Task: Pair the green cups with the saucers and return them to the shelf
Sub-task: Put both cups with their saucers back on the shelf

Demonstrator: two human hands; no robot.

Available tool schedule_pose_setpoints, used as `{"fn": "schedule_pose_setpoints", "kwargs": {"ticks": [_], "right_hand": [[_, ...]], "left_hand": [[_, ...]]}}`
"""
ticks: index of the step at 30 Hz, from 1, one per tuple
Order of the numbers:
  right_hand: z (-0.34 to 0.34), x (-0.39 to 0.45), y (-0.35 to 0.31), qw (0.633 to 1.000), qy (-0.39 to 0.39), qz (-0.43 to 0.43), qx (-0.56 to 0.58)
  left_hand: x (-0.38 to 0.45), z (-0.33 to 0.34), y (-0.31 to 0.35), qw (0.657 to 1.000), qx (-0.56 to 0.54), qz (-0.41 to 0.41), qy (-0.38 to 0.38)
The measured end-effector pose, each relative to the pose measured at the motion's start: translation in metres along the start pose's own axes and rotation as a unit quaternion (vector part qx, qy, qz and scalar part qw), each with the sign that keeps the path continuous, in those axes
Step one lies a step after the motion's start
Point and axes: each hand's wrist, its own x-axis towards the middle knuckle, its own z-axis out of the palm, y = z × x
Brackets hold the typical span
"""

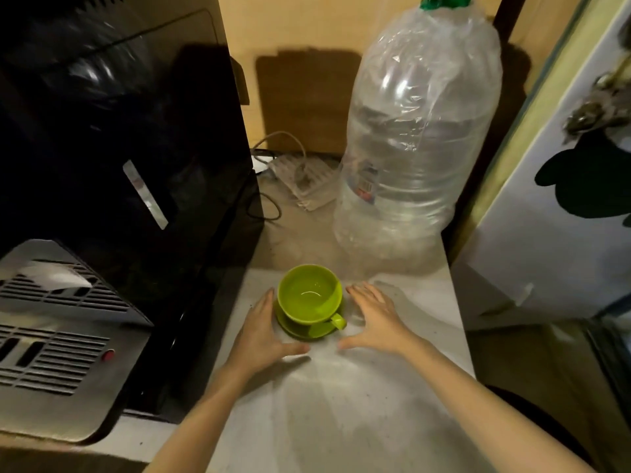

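A green cup (309, 293) sits upright on a matching green saucer (309, 327), already paired, near the far edge of the pale surface (358, 397), just in front of a big plastic-wrapped water bottle (420, 131) and beside a black appliance (129, 158) along the left edge. The cup's handle points toward the person and slightly to the right. The left hand (263, 332) and right hand (375, 319) flank the pair, palms down, fingers (363, 293) spread and holding nothing. The left hand lies just beside the saucer's rim, perhaps touching it; the right hand is near but apart. The pair lies directly between the hands, so a two-handed lift by the saucer's edges looks likely, with the left hand nearer. No shelf can be identified for certain here.
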Motion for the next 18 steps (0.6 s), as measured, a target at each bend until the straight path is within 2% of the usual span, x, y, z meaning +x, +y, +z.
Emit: {"fn": "schedule_pose_setpoints", "kwargs": {"ticks": [3, 5, 11, 14, 18], "right_hand": [[0.000, 0.008, 0.005, 0.999, -0.019, -0.002, -0.037], [-0.001, 0.014, 0.009, 0.999, -0.029, 0.000, -0.045], [-0.007, 0.027, 0.008, 0.999, -0.002, 0.014, -0.029], [0.000, 0.036, 0.006, 0.998, 0.044, 0.015, 0.045], [0.000, 0.044, 0.003, 0.968, 0.040, 0.104, 0.225]], "left_hand": [[0.008, 0.002, -0.012, 0.997, 0.072, 0.003, -0.008], [0.012, 0.002, -0.018, 0.997, 0.075, -0.014, -0.013], [0.027, -0.001, -0.019, 0.994, -0.085, -0.070, -0.006], [0.035, 0.001, -0.020, 0.981, -0.142, -0.132, 0.009], [0.045, 0.003, -0.015, 0.965, -0.176, -0.193, 0.019]]}}
